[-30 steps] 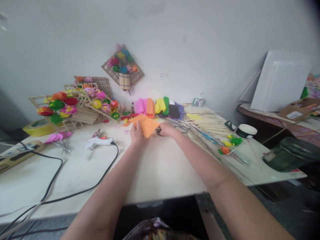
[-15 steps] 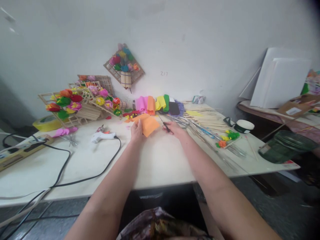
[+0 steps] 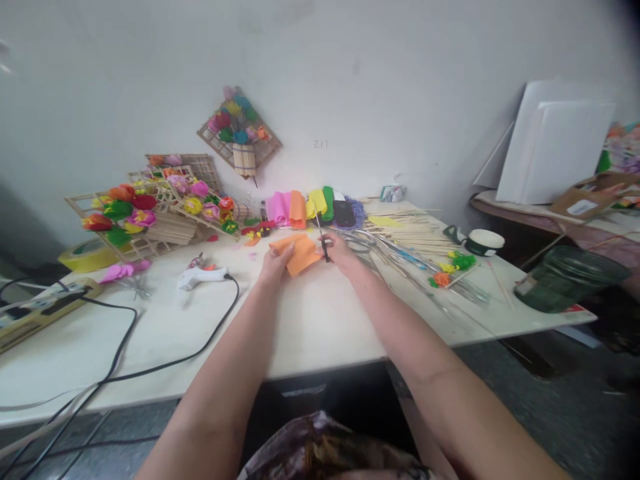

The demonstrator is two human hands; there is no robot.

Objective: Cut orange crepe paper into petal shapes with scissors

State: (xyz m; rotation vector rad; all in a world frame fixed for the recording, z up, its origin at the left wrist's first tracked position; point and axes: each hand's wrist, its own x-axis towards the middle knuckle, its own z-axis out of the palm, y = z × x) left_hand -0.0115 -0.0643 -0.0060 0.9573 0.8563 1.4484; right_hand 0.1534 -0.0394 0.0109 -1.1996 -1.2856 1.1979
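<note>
My left hand is closed on the left side of an orange sheet of paper, its thumb on top. My right hand grips a pair of scissors with dark handles, their blades pointing up and away from me. The scissors are at the sheet's right edge, and the fingers of my right hand reach close to the paper there. Whether those fingers also touch the paper I cannot tell. Behind the sheet lie rolls of pink paper, orange paper and yellow paper.
A white glue gun with a black cord lies left of my hands. Frames with paper flowers stand at the back left. Thin sticks and wires spread on the right, near a green bin. A power strip sits at far left.
The scissors have turned from slanting left to pointing nearly upright, and my right hand has come closer to the orange sheet. The sheet lies at a new angle. The whole view has shifted slightly.
</note>
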